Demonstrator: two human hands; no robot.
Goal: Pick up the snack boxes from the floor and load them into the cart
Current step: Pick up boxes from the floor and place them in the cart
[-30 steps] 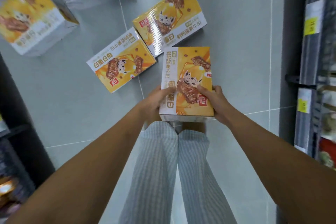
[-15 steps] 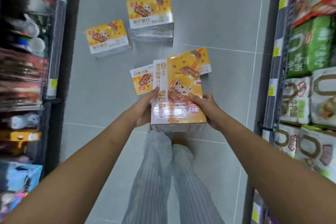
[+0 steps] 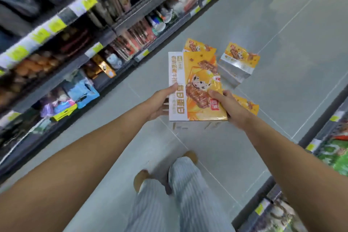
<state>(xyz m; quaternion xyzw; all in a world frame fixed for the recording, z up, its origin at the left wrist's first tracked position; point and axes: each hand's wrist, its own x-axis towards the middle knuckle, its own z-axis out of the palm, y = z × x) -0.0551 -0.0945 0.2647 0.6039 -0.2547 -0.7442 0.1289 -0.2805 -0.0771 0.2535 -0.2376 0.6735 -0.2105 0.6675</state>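
Observation:
I hold a yellow and white snack box flat in front of me, well above the floor. My left hand grips its left edge and my right hand grips its right edge, thumb on top. Three more of the same boxes lie on the grey tiled floor beyond it: one to the right, one partly hidden behind the held box, one peeking out past my right hand. No cart is in view.
Stocked shop shelves run along the left of the aisle, and another shelf unit lines the right. My legs in striped trousers and brown shoes stand on the floor below the box.
The view has swung to the left and the image is blurred by the turn. The box has risen with both hands still on it, and the boxes on the floor now lie further off.

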